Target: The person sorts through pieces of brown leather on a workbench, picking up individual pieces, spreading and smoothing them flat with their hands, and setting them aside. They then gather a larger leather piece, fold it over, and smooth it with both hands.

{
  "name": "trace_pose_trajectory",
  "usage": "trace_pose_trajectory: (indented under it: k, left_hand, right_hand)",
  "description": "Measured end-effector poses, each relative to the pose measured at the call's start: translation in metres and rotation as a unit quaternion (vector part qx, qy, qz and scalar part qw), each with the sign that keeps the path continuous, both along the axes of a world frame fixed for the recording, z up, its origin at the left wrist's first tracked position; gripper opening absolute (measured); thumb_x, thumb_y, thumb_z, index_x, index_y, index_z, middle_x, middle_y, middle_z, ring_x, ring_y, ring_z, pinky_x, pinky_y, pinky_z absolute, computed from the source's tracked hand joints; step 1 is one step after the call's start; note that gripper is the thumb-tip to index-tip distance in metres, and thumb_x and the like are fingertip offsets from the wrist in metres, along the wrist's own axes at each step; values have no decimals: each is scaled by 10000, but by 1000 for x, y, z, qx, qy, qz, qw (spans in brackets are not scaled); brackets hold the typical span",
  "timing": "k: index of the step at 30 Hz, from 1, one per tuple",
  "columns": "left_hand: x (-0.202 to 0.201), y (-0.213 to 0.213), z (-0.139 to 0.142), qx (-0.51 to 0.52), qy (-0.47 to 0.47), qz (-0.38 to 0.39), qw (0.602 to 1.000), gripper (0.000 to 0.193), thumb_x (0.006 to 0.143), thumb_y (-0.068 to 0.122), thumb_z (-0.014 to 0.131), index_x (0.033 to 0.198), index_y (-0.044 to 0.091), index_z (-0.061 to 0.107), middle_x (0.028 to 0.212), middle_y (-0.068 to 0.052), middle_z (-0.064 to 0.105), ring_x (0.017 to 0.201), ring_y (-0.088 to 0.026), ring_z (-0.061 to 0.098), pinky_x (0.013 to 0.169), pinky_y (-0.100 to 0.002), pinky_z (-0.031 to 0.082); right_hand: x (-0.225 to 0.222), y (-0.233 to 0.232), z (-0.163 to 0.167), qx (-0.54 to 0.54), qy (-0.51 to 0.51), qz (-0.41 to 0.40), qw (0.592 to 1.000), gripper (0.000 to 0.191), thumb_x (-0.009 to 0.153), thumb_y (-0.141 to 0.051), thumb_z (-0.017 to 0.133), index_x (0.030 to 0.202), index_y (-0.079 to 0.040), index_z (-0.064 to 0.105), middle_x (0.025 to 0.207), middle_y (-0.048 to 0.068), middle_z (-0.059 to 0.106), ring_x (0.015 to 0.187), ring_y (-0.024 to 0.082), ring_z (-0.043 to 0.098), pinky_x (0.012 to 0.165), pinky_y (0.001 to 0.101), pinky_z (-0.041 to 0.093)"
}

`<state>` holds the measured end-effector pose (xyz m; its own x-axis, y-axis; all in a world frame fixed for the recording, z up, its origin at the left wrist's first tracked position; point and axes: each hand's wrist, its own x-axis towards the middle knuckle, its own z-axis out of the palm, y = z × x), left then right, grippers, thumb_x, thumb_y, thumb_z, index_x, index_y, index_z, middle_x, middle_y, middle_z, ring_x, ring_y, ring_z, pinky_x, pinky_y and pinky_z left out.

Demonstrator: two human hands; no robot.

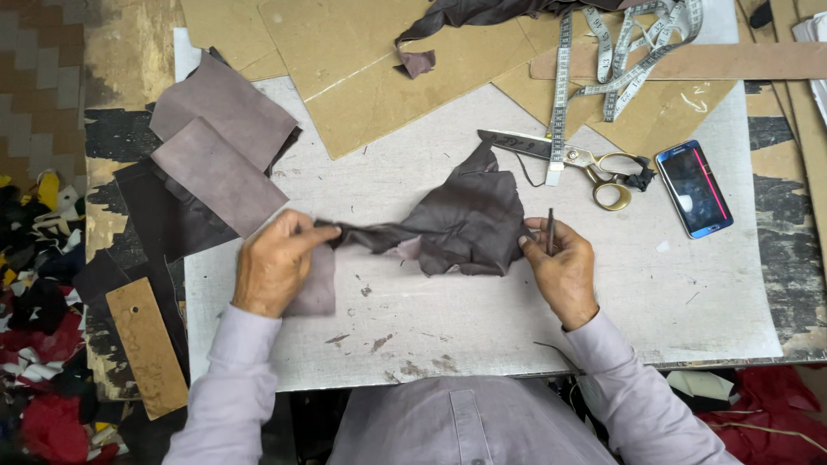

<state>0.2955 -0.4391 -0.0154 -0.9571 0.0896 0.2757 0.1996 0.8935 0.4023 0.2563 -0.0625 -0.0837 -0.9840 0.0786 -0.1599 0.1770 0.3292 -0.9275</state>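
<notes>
A crumpled piece of dark brown leather [469, 226] lies in the middle of a grey work board [482, 336]. My left hand [274, 263] pinches its left end, which is pulled out into a narrow strip. My right hand [562, 263] touches the leather's right edge and holds a thin dark pen-like tool [550, 231] upright between its fingers.
Gold-handled scissors [568, 158], a measuring tape [603, 60] and a phone [693, 188] lie at the back right. Cut greyish leather pieces [220, 138] are stacked at the left. Cardboard patterns [370, 60] lie at the back. Coloured scraps [39, 344] lie on the floor, left.
</notes>
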Motion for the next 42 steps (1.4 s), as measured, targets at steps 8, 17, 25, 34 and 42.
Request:
trace_pose_trajectory:
  k: [8,17,25,34,42]
  left_hand:
    - [-29,68,-2,79,-79,151,982,584,810,320,819,1282,71,581,954,-96,625,847,-246,665,726,-379,583]
    - [-5,138,-60,266,-102,178,942,909,674,181,926,1351,-39,361,1164,-183,539,737,-263,687,729,-389,590]
    - [28,102,-73,319,-180,189,911,692,757,33,835,1317,53,429,776,-101,644,620,-206,641,614,-385,540]
    - [56,98,-96,375,-126,178,901,457,795,17,797,1192,5,571,1037,-131,711,818,-150,701,722,-293,572]
    - [53,78,-99,711,-94,234,656,257,931,-36,628,1172,52,610,1057,-47,707,874,-100,657,736,-247,546]
  right_hand:
    - [53,-40,5,-66,-21,-104,992,309,893,-57,747,1185,-26,653,902,26,677,754,75,618,675,221,511]
    - [72,-40,-30,-86,-56,-104,989,253,867,-21,761,1041,-48,578,873,30,615,667,91,565,585,255,473]
    - [51,-15,-14,-49,-43,-3,998,248,897,-39,747,1112,34,649,998,132,683,874,217,686,792,351,617]
    - [-11,-66,41,267,288,265,881,615,796,-237,865,1304,30,645,1345,267,607,1213,407,591,1004,460,511]
    - [-40,-95,30,232,126,395,880,341,844,-289,799,1063,-42,708,930,121,736,867,260,694,789,406,556]
